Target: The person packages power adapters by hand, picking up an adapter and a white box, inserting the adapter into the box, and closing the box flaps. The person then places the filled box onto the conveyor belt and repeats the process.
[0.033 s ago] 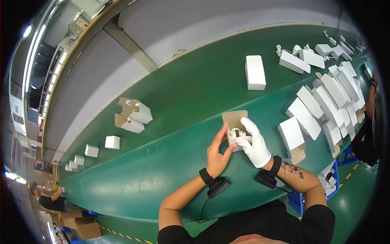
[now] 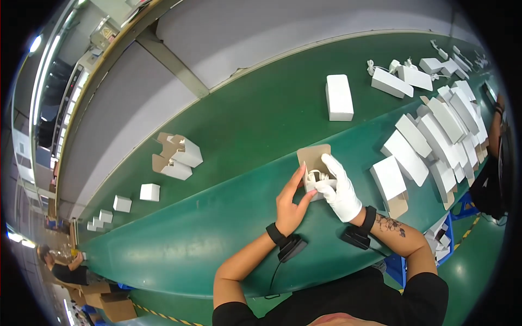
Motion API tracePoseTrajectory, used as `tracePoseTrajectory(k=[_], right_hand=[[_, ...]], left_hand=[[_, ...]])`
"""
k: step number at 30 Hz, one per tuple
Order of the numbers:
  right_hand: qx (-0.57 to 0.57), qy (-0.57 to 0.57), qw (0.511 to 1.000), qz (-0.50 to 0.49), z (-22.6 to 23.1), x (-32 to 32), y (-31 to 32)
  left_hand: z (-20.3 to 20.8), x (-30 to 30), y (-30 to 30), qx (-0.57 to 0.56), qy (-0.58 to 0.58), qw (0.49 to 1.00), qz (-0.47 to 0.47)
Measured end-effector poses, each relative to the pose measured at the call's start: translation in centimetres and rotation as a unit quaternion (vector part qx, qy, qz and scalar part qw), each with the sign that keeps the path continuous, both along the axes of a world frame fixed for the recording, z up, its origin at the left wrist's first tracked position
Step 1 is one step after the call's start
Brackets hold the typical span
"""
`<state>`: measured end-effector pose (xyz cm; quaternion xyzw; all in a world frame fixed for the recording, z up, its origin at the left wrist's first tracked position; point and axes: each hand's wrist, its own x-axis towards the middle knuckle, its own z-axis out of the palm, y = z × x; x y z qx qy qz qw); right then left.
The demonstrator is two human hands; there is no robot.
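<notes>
Green worktop (image 2: 217,231) below, gloved fingers (image 2: 333,165) partly hide cable (image 2: 315,175) inside the box (image 2: 314,155).

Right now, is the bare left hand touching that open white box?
Touching. The head view shows the left hand holding the left side of the open white box, thumb against its near side, with no gap there.

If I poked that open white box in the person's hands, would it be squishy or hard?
The open white box would probably bend a bit, because its flap looks like thin cardboard. If tipped over, it might spill the white cable inside, since its end is open.
</notes>
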<state>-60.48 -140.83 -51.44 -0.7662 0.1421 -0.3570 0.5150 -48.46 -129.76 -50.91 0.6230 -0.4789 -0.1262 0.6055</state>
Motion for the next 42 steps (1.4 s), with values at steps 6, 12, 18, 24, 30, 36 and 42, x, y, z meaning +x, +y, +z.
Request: tracePoseTrajectory(k=[6, 12, 18, 24, 30, 36, 42], right_hand=[[-0.141, 0.008, 0.99, -0.009, 1.3, 0.2, -2.1], [-0.142, 0.084, 0.985, 0.045, 2.6, -0.5, -2.3], [0.003, -0.131, 0.991, -0.006, 2.6, 0.6, -1.6], [0.066, 0.164, 0.971, 0.163, 7.0, 1.0, -4.1], [-0.478, 0.079, 0.874, -0.041, 5.0, -0.1, -4.2], [-0.207, 0.156, 0.965, 0.044, 6.5, 1.2, -3.6], [-0.345, 0.233, 0.907, 0.061, 5.6, 1.5, -4.2]], left_hand=[[0.8, 2.6, -1.2, 0.006, -0.138, 0.988, -0.069], [1.6, 3.2, -1.5, 0.01, -0.205, 0.975, -0.083], [1.9, 3.1, -1.3, 0.033, -0.249, 0.963, -0.092], [0.2, 3.5, -1.7, -0.037, -0.184, 0.982, -0.032], [-1.5, 2.0, -2.6, -0.11, 0.202, 0.973, -0.026], [-3.6, 2.8, -3.8, 0.044, 0.041, 0.988, -0.143], [-3.7, 3.6, -5.1, 0.015, -0.042, 0.987, -0.151]])
